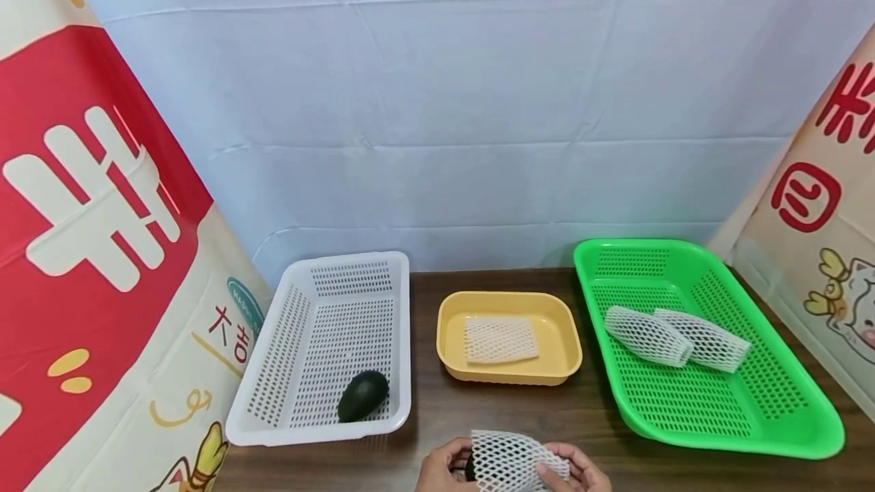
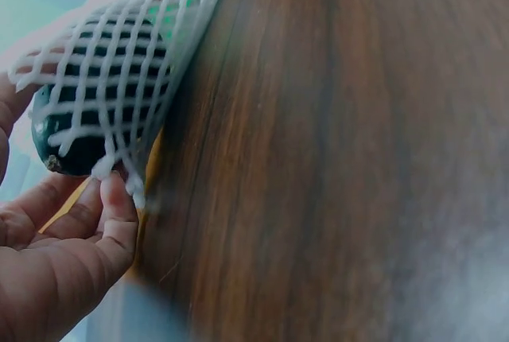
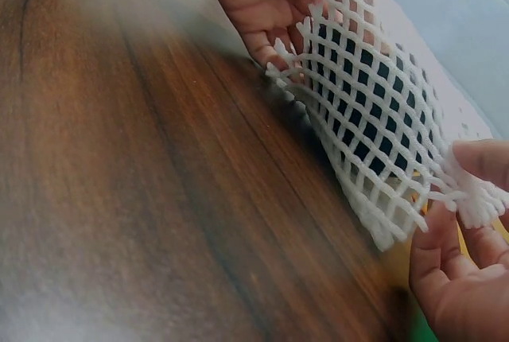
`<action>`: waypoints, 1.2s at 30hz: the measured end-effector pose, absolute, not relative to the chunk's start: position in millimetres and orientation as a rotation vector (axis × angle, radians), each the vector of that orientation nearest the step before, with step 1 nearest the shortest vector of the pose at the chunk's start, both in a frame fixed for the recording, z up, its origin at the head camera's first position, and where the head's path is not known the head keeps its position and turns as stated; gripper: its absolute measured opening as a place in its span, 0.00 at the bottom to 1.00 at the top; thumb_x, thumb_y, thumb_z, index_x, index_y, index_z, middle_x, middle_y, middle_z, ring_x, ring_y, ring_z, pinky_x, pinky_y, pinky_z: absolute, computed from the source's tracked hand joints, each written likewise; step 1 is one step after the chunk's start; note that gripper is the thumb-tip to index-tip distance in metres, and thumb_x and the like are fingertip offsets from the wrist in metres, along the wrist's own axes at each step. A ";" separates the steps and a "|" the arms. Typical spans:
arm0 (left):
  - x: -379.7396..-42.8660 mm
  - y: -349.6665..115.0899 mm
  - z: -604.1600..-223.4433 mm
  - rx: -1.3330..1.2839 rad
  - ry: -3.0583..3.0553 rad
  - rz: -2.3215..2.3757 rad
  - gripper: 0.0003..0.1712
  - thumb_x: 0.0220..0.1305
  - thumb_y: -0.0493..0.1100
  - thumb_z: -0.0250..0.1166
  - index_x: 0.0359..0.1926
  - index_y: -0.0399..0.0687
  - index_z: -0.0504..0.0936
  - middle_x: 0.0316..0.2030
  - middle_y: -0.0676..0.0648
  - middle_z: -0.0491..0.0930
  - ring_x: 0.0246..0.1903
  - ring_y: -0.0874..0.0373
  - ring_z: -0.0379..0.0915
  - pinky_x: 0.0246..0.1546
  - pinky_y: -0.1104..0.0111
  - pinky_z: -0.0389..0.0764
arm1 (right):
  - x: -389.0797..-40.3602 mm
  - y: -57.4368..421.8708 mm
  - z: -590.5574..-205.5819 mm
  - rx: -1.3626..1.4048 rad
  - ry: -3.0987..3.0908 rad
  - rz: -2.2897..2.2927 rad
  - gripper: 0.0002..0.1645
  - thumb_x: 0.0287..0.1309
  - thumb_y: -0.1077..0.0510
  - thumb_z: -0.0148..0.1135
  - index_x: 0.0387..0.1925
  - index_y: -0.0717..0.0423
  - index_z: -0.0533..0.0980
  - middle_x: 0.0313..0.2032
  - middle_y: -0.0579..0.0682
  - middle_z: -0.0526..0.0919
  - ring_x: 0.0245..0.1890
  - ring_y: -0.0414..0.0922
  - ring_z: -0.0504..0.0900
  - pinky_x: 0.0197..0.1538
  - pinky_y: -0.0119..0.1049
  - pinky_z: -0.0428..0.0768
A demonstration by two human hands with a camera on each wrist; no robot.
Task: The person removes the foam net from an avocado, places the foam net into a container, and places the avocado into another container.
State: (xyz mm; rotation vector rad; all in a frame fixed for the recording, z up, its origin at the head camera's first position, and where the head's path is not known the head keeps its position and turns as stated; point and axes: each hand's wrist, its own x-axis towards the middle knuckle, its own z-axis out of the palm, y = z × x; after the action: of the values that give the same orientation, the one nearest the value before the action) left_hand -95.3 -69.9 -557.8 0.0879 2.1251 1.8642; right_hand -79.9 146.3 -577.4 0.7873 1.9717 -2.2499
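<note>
A white foam net sleeve (image 1: pixel 513 462) is stretched between both hands at the near edge of the table. Inside it sits a dark green avocado (image 2: pixel 75 147), whose stem end shows at the sleeve's mouth in the left wrist view. My left hand (image 1: pixel 440 468) pinches the rim of that mouth, its fingertips close beside the fruit. At the sleeve's other end, my right hand (image 1: pixel 581 468) pinches the gathered mesh between thumb and fingers. The right wrist view shows the avocado's dark body through the mesh, with the right hand's end of the net beyond the fruit.
On the left stands a white basket (image 1: pixel 270 355) holding another avocado (image 1: pixel 363 395). A yellow tray (image 1: pixel 509 300) in the middle holds a flat foam net (image 1: pixel 501 339). The green basket (image 1: pixel 724 431) on the right contains two foam nets (image 1: pixel 645 335). A cloth (image 1: pixel 437 112) hangs behind.
</note>
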 end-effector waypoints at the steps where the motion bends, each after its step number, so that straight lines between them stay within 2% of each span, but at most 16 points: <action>1: -95.2 -70.8 -557.2 0.082 2.114 1.865 0.22 0.36 0.27 0.65 0.40 0.36 0.79 0.31 0.48 0.78 0.31 0.59 0.72 0.29 0.70 0.74 | -79.5 146.8 -576.6 0.795 1.979 -2.251 0.32 0.28 0.54 0.76 0.39 0.65 0.76 0.30 0.56 0.80 0.29 0.48 0.79 0.30 0.39 0.78; 7: -93.0 -75.0 -555.0 0.044 2.091 1.876 0.21 0.40 0.36 0.71 0.41 0.40 0.80 0.32 0.49 0.78 0.31 0.59 0.73 0.29 0.70 0.75 | -78.0 154.9 -573.9 0.785 2.059 -2.240 0.34 0.27 0.52 0.76 0.40 0.64 0.76 0.30 0.56 0.81 0.28 0.47 0.79 0.29 0.38 0.78; 14: -92.9 -77.5 -556.2 -0.025 2.125 1.844 0.23 0.39 0.45 0.74 0.40 0.44 0.80 0.30 0.51 0.78 0.29 0.59 0.73 0.30 0.68 0.75 | -81.1 164.8 -574.0 0.801 2.132 -2.156 0.41 0.23 0.47 0.77 0.43 0.63 0.75 0.32 0.56 0.81 0.29 0.46 0.79 0.30 0.36 0.77; 21: -92.8 -78.1 -556.2 -0.046 2.109 1.859 0.21 0.38 0.43 0.74 0.38 0.44 0.80 0.31 0.51 0.79 0.31 0.59 0.73 0.31 0.67 0.76 | -78.3 160.3 -570.2 0.693 2.064 -2.158 0.36 0.27 0.55 0.76 0.44 0.64 0.75 0.33 0.56 0.81 0.29 0.49 0.79 0.30 0.39 0.77; 24: -91.3 -77.9 -555.1 -0.066 2.065 1.921 0.21 0.39 0.40 0.73 0.39 0.42 0.80 0.31 0.48 0.79 0.31 0.58 0.74 0.32 0.67 0.76 | -76.8 157.6 -566.8 0.693 2.030 -2.190 0.36 0.27 0.55 0.76 0.43 0.64 0.74 0.32 0.57 0.81 0.29 0.49 0.79 0.29 0.40 0.77; 30: -86.7 -75.8 -548.0 -0.195 1.957 2.081 0.25 0.35 0.42 0.76 0.38 0.39 0.79 0.30 0.46 0.79 0.30 0.54 0.76 0.31 0.67 0.77 | -75.6 160.6 -558.9 0.773 2.072 -2.253 0.40 0.26 0.51 0.76 0.48 0.60 0.73 0.33 0.55 0.81 0.30 0.47 0.80 0.30 0.39 0.78; 36: -83.0 -85.6 -528.4 -0.114 1.882 2.253 0.26 0.38 0.36 0.74 0.42 0.34 0.76 0.37 0.40 0.77 0.33 0.49 0.76 0.32 0.66 0.77 | -73.4 170.2 -540.9 0.832 1.940 -2.318 0.49 0.26 0.48 0.76 0.56 0.51 0.66 0.32 0.47 0.82 0.31 0.48 0.80 0.32 0.42 0.78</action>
State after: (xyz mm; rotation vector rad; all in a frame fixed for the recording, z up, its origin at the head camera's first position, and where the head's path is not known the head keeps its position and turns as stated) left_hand -83.0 -85.6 -528.4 -0.1135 1.8816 2.2527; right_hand -73.4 170.2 -540.9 0.8323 1.9395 -2.3181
